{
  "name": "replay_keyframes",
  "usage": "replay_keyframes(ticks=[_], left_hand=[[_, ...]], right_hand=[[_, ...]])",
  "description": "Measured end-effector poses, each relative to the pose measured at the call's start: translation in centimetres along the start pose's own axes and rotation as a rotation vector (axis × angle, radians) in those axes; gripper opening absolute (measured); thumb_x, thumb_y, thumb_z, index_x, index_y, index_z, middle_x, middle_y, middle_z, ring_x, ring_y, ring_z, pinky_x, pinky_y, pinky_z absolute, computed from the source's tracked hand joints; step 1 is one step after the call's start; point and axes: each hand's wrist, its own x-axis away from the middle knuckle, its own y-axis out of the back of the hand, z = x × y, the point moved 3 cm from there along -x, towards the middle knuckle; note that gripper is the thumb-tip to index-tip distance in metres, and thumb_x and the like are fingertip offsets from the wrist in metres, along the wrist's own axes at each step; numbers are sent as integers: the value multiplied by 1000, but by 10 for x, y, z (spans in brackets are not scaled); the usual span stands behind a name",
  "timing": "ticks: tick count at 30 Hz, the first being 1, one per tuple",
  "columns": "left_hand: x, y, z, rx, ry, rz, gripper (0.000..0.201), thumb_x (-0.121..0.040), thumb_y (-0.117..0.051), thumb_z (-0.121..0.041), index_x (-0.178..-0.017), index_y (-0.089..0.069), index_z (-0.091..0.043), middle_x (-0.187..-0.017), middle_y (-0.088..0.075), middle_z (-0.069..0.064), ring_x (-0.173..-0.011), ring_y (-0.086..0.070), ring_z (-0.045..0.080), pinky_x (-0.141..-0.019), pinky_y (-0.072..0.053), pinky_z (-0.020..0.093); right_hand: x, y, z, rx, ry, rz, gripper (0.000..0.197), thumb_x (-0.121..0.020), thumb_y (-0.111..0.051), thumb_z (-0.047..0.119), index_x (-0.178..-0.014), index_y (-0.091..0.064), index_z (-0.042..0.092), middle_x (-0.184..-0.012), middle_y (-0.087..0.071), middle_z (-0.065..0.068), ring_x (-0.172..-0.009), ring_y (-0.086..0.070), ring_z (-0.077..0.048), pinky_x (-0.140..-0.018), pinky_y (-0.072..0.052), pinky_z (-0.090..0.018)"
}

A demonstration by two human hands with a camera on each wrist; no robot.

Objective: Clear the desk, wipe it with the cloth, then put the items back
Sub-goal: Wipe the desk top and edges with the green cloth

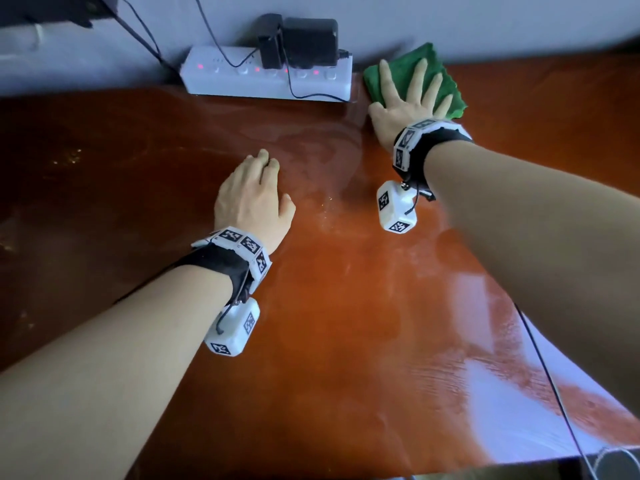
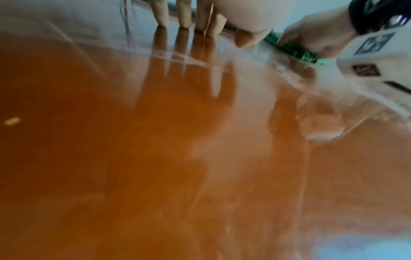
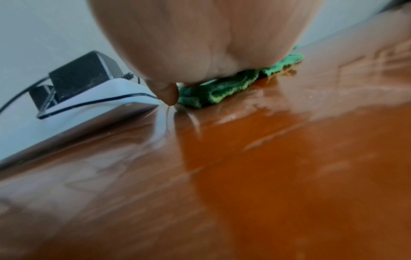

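Nearest, the desk (image 1: 346, 323) is a glossy red-brown tabletop whose near half carries nothing but reflections and faint streaks. Toward the middle, the left hand (image 1: 251, 199) rests fingertips-down on the wood, fingers loosely bent and holding nothing. Farther back, at the far edge by the wall, the right hand (image 1: 408, 98) lies flat with fingers spread straight, pressing the green cloth (image 1: 446, 81) onto the tabletop. Just left of the cloth, along the same far edge, sits a white power strip (image 1: 266, 77) with a black adapter (image 1: 308, 41) plugged in.

The wiping step looks to be in hand, with clearing seemingly done apart from the strip. The next move likely calls for steady downward pressure while sliding the cloth along the far edge, steering clear of the strip and its cables.

The right wrist view shows the cloth's folded, bunched edge under the palm and the thumb tip near the strip's corner, hidden from the head view. The left wrist view shows the left fingertips touching the wood, mirrored in its sheen.
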Motion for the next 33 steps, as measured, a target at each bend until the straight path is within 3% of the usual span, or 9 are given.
replay_keyframes(ticks=[3,5,8,11,14,19,26,33], left_hand=[[-18,10,-13,-3,-123,-70,46,-89,-54,-25,-134,-56,-16,-143,-47,6,-130,-44,26,-101,-39,44],[-32,18,-30,-45,-273,-113,44,-85,-56,-22,-129,-59,-17,-144,-46,6,-131,-43,27,-99,-39,45],[-55,24,-57,-142,-436,-137,48,-83,-57,-25,-131,-58,-18,-152,-38,8,-139,-36,27,-104,-35,44],[-72,21,-75,-240,-496,-120,54,-85,-54,-31,-137,-53,-18,-160,-26,9,-148,-21,26,-115,-25,44],[-84,19,-81,-340,-497,-103,57,-88,-50,-33,-142,-49,-15,-163,-16,9,-152,-9,25,-120,-16,47],[-96,16,-81,-427,-463,-80,62,-90,-49,-36,-146,-43,-10,-164,-15,3,-152,-7,23,-122,-10,48],[-101,20,-82,-325,-464,-152,70,-88,-50,-31,-151,-32,-7,-161,-24,3,-151,-14,23,-122,-13,47],[-110,37,-76,-104,-361,-254,74,-80,-50,-18,-150,-31,-3,-157,-29,9,-145,-29,26,-116,-28,43]], right_hand=[[-5,1,-1,29,24,-15,69,-90,-29,44,-153,1,49,-164,15,-9,-149,13,-39,-117,10,-58],[-7,1,-1,32,35,-13,69,-91,-28,43,-153,1,50,-164,15,-9,-149,13,-39,-117,10,-58],[-11,2,-2,32,45,-4,68,-92,-28,42,-152,1,50,-164,15,-7,-149,14,-37,-118,11,-58],[-14,4,-6,20,59,8,66,-94,-27,43,-152,1,51,-164,16,-6,-149,14,-35,-118,12,-57],[-15,6,-8,14,73,19,64,-95,-26,43,-152,2,51,-164,17,-5,-149,16,-34,-118,12,-56],[-17,8,-10,-71,97,25,66,-94,-33,36,-151,-6,55,-164,15,-6,-149,16,-35,-117,13,-56],[-18,12,-10,-125,120,-31,62,-96,-36,25,-148,-21,57,-164,7,-12,-148,11,-42,-116,11,-60],[-16,11,-2,-67,137,-62,56,-100,-33,23,-147,-29,54,-164,2,-18,-146,9,-49,-113,9,-67]])
